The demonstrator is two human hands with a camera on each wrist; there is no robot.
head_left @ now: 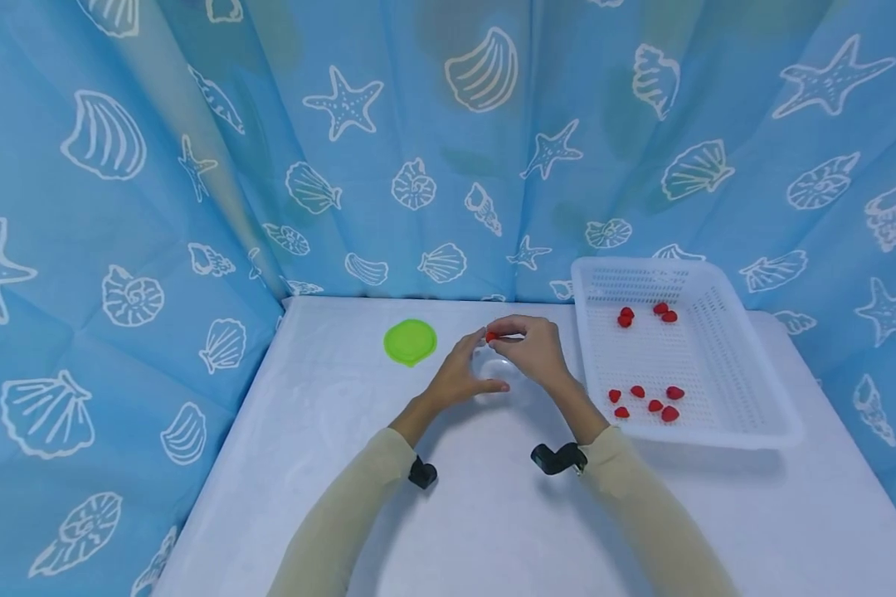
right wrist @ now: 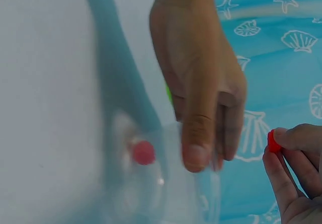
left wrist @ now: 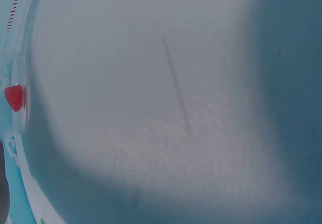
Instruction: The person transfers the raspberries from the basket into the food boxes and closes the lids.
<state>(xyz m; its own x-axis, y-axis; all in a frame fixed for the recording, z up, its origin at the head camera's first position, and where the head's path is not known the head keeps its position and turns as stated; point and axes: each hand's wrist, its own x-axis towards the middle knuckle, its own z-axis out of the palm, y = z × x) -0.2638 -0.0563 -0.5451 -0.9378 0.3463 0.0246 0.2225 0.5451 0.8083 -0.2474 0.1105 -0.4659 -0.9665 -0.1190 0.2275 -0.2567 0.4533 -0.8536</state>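
Note:
A small clear plastic container point(head_left: 496, 367) stands on the white-covered table, its outline faint. My left hand point(head_left: 451, 380) holds it from the left, with the thumb on the near side and the fingers on the far side. Inside, a red raspberry point(right wrist: 144, 152) shows through in the right wrist view. My right hand point(head_left: 538, 348) pinches another raspberry point(right wrist: 273, 141) between thumb and fingers, above the container's far edge. The left wrist view shows one raspberry point(left wrist: 15, 98) by clear plastic at its left edge.
A round green lid point(head_left: 411, 342) with a small tab lies left of the container. To the right, a white perforated basket point(head_left: 690, 431) holds several raspberries in two loose groups. A blue shell-patterned curtain point(head_left: 418, 224) hangs behind and beside the table.

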